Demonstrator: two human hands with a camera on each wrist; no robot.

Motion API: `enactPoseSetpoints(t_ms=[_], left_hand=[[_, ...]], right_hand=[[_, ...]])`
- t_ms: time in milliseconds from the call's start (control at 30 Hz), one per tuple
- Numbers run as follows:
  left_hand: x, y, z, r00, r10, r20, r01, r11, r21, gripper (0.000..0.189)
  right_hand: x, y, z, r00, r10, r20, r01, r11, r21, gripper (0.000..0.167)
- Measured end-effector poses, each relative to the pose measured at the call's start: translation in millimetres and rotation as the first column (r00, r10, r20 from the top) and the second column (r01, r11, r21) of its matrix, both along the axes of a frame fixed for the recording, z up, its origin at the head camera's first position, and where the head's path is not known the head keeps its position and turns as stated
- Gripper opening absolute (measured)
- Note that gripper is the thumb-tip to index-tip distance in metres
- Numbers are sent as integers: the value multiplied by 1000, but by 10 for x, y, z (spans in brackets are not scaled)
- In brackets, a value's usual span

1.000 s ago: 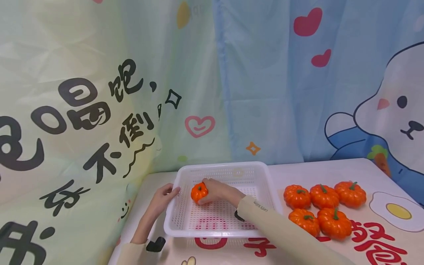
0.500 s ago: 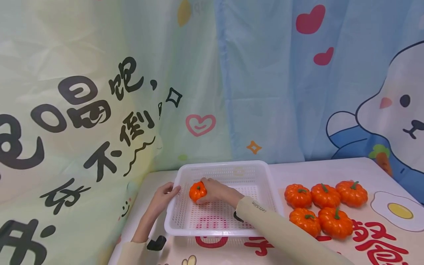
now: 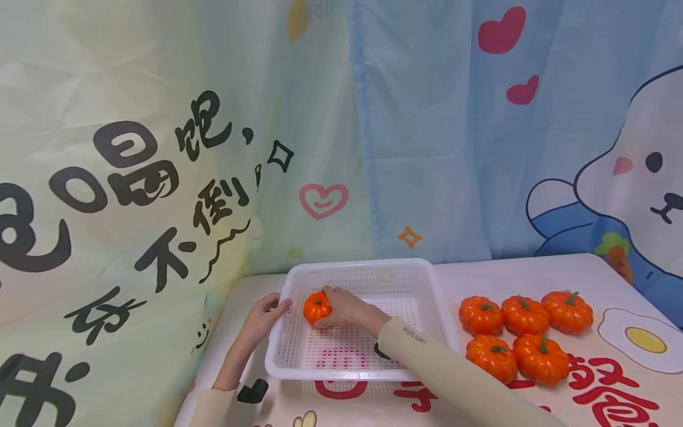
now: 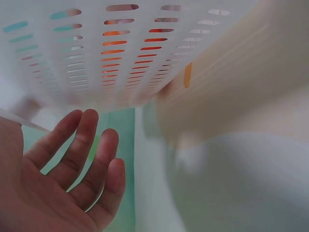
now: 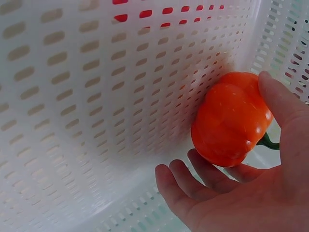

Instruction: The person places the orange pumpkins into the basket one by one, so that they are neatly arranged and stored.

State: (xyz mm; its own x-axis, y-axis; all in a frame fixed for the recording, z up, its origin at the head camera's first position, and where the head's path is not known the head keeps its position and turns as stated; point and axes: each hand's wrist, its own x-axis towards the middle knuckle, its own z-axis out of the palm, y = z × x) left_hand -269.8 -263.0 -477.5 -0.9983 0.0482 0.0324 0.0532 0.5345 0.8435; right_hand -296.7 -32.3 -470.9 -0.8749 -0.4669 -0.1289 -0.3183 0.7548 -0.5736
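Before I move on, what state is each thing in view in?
Basket: upright on the table, open-topped
Held pumpkin: inside the basket, toward its left end; contact with the bottom unclear
Three far pumpkins: on the table right of the basket, stems showing
Two near pumpkins: in front of those three, stems showing
Left grip: thumb over the basket's left rim, fingers outside
Right grip: around the held pumpkin

Five orange pumpkins sit lower right; one held pumpkin and one white basket are lower centre.
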Motion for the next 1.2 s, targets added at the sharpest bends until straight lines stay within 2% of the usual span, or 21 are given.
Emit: enactPoseSetpoints(t_ms=[567,767,867,1033,1200], left_hand=[[10,-9,-7,1000,14,8,-14,1000,-11,26],[0,8,0,1000,6,-12,-7,1000,-25,28],[-10,12,-2,1000,3,-28,-4,999,-35,28],[-18,10,-9,999,11,-34,-12,999,-49,26],[-8,4,-10,1000,14,-26,-15,999,-52,27]], right_hand=[[13,-24,-21,1000,-19,1,19,999,26,90],[4,24,-9,998,-44,37,43,998,36,95],[-2,64,5,999,-29,24,28,999,36,94],[0,134,65,1000,-6,3,6,998,62,91],[50,212,189,1000,26,-14,-24,995,99,91]])
